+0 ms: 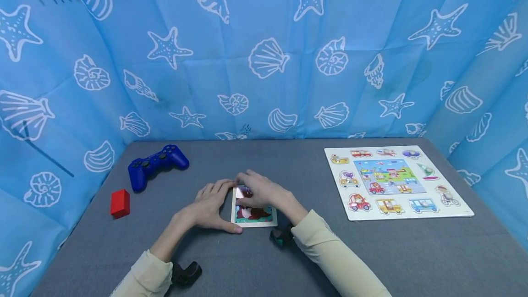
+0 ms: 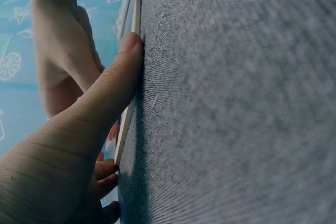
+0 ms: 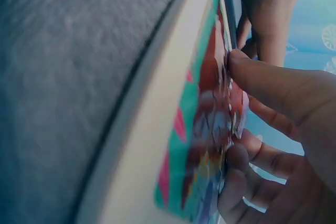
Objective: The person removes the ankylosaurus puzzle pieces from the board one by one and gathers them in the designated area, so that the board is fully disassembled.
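A small jigsaw puzzle [image 1: 264,214] in a pale wooden frame lies on the table between the hands. My left hand [image 1: 209,210] rests along its left side, thumb [image 2: 126,56] stretched at the near edge and fingers by the far left corner. Over the puzzle's upper part, my right hand [image 1: 261,190] pinches a puzzle piece [image 3: 242,114] between thumb and fingers. That piece stands slightly raised from the picture, partly covered by the fingers. Brown, teal and pink areas show on the puzzle in the right wrist view.
A blue game controller [image 1: 158,165] and a red block [image 1: 120,203] are on the left of the grey table [image 1: 247,269]. To the right lies a white knob puzzle board [image 1: 342,187] with vehicle pieces. A blue shell-print curtain [image 1: 264,90] hangs behind.
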